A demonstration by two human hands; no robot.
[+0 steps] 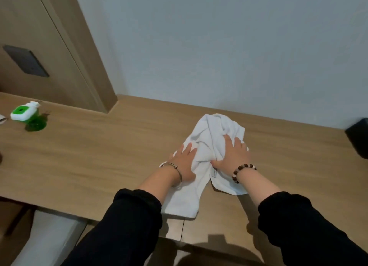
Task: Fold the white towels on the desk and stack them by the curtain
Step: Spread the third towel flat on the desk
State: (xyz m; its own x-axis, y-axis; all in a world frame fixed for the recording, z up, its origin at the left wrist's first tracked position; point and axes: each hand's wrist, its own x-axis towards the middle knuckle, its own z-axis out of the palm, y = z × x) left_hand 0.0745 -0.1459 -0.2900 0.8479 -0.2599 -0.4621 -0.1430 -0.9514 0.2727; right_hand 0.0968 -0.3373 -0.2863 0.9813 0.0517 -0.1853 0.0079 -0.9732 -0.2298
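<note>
- Only one towel (209,130) showed, crumpled, lying right of centre on the tabletop (99,156), its near end reaching the near edge.
- The left hand (184,162) lay flat on the towel's left part, fingers straight and slightly spread, pressing it down.
- The right hand (233,154) gripped a bunch of the towel's right part, fingers curled into the cloth.
- A bangle (176,172) circled the left wrist and a bead bracelet (243,171) the right.
- A green bottle (27,116) with a white cap sat far left on the tabletop, well apart from the towel.
- A dark box (358,138) sat at the right edge, near the wall (219,46).
</note>
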